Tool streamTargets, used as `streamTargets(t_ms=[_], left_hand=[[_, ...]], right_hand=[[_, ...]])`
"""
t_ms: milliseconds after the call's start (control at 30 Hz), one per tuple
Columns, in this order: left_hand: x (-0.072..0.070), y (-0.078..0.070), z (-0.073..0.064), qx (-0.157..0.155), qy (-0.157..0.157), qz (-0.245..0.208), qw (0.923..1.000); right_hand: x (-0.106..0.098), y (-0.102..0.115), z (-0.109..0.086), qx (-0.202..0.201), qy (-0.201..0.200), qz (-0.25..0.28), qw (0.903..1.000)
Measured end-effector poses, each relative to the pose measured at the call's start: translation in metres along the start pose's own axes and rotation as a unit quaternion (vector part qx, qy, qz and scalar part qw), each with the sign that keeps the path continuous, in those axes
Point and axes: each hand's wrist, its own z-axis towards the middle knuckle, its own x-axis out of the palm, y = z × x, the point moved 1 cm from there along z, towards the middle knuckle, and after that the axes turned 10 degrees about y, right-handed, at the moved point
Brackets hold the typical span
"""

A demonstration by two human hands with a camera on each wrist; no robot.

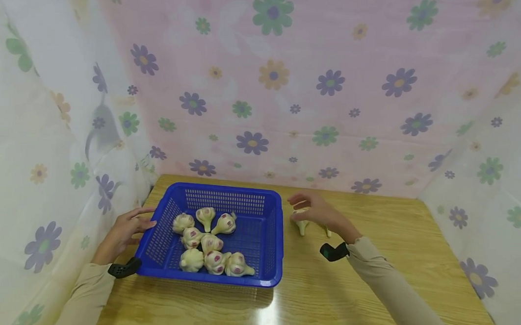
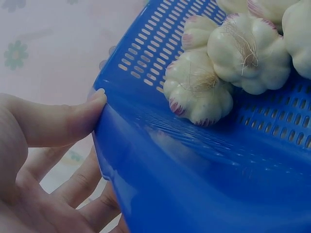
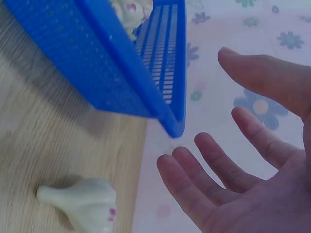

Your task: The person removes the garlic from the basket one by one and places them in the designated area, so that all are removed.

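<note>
A blue plastic basket (image 1: 280,232) with slotted walls stands on the table and holds several garlic bulbs (image 1: 212,245), white with purple patches. At its left rim my left hand (image 1: 126,231) pinches the edge; in the left wrist view the thumb (image 2: 80,116) lies on the rim and the other fingers are outside the wall. To the right of the basket, my right hand (image 1: 317,212) hovers with spread, loosely bent fingers over a loose garlic bulb (image 1: 301,225), partly covering it. In the right wrist view nothing lies between those fingers, and a garlic bulb (image 3: 90,204) lies below.
Another loose garlic bulb (image 1: 329,232) shows only in part beneath the right forearm. The wooden table (image 1: 397,253) is bounded by flower-patterned cloth (image 1: 267,114) at the back and both sides. A dark wrist camera (image 1: 333,252) hangs by the right cuff.
</note>
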Motion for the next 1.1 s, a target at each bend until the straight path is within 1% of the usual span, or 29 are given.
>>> streamTargets(t_ms=[167, 333, 433, 567, 733, 933, 1100], left_hand=[[0.001, -0.001, 0.000, -0.005, -0.002, -0.003, 1.0000], [0.001, -0.002, -0.001, -0.004, -0.002, -0.001, 1.0000], [0.001, -0.002, -0.001, -0.001, -0.001, 0.002, 1.0000], [0.000, -0.001, -0.001, -0.005, -0.001, 0.000, 1.0000], [0.002, 0.000, 0.000, 0.000, 0.000, -0.002, 1.0000], [0.003, -0.003, 0.003, -0.012, -0.005, -0.015, 0.9998], [0.003, 0.000, 0.001, -0.007, -0.008, -0.001, 0.9999]], right_hand=[[0.014, 0.012, 0.007, -0.011, 0.041, 0.013, 0.9990], [0.027, 0.019, 0.016, -0.003, 0.068, 0.026, 0.9973], [0.034, 0.022, 0.021, -0.012, 0.081, 0.016, 0.9965], [0.042, 0.023, 0.028, -0.019, 0.107, 0.000, 0.9941], [0.054, 0.025, 0.034, -0.010, 0.148, 0.002, 0.9889], [0.070, 0.029, 0.044, 0.005, 0.188, 0.012, 0.9820], [0.084, 0.028, 0.054, 0.025, 0.212, 0.021, 0.9768]])
